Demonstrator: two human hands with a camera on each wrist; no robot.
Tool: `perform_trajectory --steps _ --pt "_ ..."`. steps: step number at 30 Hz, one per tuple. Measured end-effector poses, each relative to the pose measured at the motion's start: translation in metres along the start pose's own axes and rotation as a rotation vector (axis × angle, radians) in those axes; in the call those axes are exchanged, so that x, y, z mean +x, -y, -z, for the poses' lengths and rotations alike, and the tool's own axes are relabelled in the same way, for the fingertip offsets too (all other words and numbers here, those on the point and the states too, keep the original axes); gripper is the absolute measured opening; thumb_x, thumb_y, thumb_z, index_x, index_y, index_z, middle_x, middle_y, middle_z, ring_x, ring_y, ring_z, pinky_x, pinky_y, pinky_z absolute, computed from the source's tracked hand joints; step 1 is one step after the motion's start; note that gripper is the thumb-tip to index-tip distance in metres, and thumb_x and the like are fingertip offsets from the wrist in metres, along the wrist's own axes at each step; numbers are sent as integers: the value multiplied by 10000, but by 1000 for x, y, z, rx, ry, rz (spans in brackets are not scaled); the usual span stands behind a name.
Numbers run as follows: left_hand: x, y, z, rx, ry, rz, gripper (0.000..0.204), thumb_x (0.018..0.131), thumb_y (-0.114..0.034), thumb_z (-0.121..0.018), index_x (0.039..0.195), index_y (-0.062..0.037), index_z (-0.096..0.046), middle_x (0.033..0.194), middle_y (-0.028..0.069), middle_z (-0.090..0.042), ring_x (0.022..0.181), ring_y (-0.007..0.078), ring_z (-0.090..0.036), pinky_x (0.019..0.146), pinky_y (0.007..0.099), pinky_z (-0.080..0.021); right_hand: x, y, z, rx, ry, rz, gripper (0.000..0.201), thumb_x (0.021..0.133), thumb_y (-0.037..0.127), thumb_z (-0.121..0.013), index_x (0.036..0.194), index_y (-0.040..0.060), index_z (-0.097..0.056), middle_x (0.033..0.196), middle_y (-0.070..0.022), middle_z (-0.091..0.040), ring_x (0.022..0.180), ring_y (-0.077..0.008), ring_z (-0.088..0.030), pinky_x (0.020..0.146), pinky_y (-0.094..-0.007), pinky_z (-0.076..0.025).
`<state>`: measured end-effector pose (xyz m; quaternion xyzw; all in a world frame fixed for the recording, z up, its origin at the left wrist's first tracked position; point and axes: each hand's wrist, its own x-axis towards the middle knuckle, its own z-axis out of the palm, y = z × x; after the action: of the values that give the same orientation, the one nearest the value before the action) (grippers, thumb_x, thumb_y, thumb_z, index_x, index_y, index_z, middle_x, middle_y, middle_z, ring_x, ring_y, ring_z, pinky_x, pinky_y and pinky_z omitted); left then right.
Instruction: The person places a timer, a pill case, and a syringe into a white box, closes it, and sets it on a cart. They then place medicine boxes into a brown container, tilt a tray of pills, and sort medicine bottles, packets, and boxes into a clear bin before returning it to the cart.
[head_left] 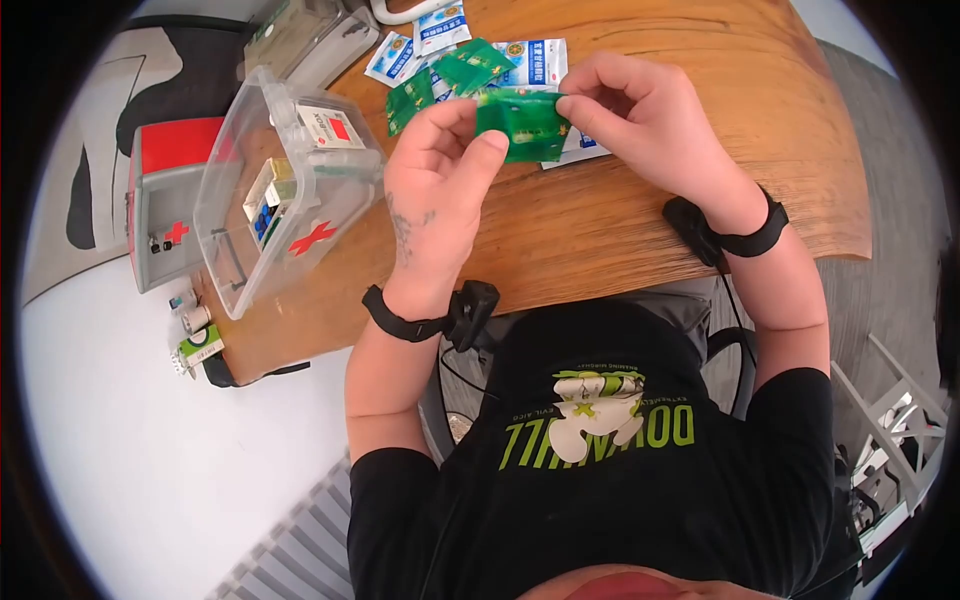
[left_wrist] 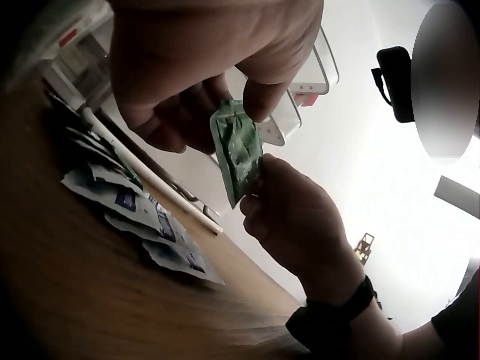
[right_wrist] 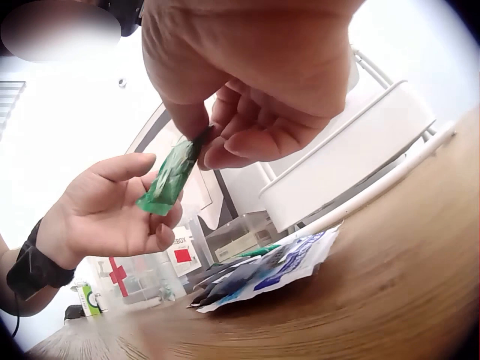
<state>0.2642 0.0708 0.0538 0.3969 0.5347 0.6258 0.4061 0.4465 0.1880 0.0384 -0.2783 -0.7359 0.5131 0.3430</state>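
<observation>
A small green foil sachet [head_left: 536,127] is held up above the table between both hands. My right hand [head_left: 640,125] pinches its edge between thumb and fingers, as the right wrist view also shows at the upper end of the sachet [right_wrist: 172,176]. My left hand [head_left: 435,185] is at the opposite end, its fingers loosely bent at the sachet. From the head view the left thumb overlaps the sachet, while the right wrist view shows a gap beside that thumb. Behind the hands lie more green sachets [head_left: 475,65] on blue-and-white packets [head_left: 540,62].
A clear plastic box [head_left: 340,215] with a red cross, holding small cartons, stands open on the left of the wooden table [head_left: 640,225]. Beyond it is a red-and-grey case [head_left: 165,200]. Small bottles and a green-white carton [head_left: 200,345] are near the left edge.
</observation>
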Motion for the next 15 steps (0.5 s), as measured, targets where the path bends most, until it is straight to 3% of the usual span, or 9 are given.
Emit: perform_trajectory --steps 10,15 --pt "2 -27 10 374 -6 -49 139 920 -30 -727 1043 31 -707 903 41 -720 819 76 -652 734 225 -519 0 -4 -3 226 80 -71 142 945 136 -714 964 -4 -722 780 19 -672 707 -29 -564 636 -215 -479" --pt "-2 -47 9 500 -11 50 128 922 -54 -730 1020 26 -712 850 26 -715 783 62 -642 715 216 -509 0 -3 -2 320 182 -95 127 943 122 -714 960 -4 -716 807 7 -690 739 -27 -586 661 -206 -481"
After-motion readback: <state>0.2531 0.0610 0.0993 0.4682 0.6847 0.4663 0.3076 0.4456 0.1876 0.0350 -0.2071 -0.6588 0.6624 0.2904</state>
